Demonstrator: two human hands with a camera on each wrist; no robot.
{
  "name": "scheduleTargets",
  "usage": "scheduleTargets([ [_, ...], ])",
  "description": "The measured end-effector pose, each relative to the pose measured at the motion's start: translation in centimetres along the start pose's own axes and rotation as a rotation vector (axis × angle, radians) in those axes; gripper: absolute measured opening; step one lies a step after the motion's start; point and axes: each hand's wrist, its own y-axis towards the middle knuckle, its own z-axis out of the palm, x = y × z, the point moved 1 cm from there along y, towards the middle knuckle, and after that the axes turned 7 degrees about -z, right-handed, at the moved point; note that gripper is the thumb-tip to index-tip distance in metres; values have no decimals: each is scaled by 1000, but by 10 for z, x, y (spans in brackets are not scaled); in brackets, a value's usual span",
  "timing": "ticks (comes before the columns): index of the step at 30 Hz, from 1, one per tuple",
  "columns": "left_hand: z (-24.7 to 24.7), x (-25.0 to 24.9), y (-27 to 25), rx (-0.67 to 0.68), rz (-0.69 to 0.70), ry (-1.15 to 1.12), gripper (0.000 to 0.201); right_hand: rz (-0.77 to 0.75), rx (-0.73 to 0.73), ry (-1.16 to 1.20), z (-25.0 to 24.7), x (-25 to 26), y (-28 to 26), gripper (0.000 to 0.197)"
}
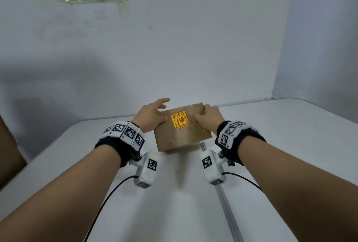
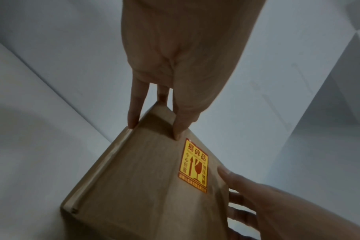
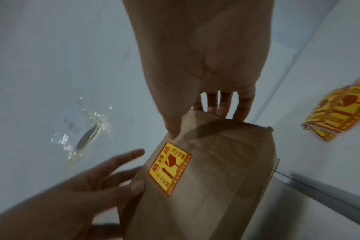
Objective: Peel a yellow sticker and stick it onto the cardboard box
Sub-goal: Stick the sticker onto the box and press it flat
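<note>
On white surface (image 1: pixel 174 193), near edge: brown cardboard box (image 1: pixel 186 137). Yellow-and-red fragile sticker (image 1: pixel 179 120) lies flat on box top; sticking looks done. Left hand (image 1: pixel 153 114) fingers spread, thumb on top; right hand (image 1: pixel 208 115) gripping far corner. Beyond: white wall (image 1: pixel 193 48).

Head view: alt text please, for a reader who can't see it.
A cardboard box on a white table bears a yellow sticker on its top face. The left hand touches its left side and the right hand holds its far right corner.
</note>
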Motion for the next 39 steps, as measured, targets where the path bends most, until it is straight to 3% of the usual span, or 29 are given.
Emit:
scheduleTargets([
  [5, 9, -7, -7, -35, 63, 80, 52, 23, -46, -208, 5, -1, -5, 91],
  [15, 18, -2, -10, -34, 312, 318, 52, 5, -8, -254, 4, -9, -3, 87],
  [21, 38, 17, 7, -36, 131, 481, 52, -2, 33, -171, 5, -15, 1, 78],
  [23, 46, 19, 9, 52, 70, 554, 91, -9, 3, -125, 7, -15, 7, 74],
  [25, 49, 17, 10, 133, 29, 557, 106, -5, -3, -110, 9, -14, 14, 72],
  [32, 42, 17, 25, 190, 76, 410, 77, -46, 46, -142, 22, -17, 36, 59],
  [37, 36, 16, 42, 202, 29, 441, 77, -64, 95, -220, 35, -21, 54, 53],
  [39, 35, 18, 49, 173, 13, 435, 67, -62, 85, -250, 38, -21, 62, 52],
])
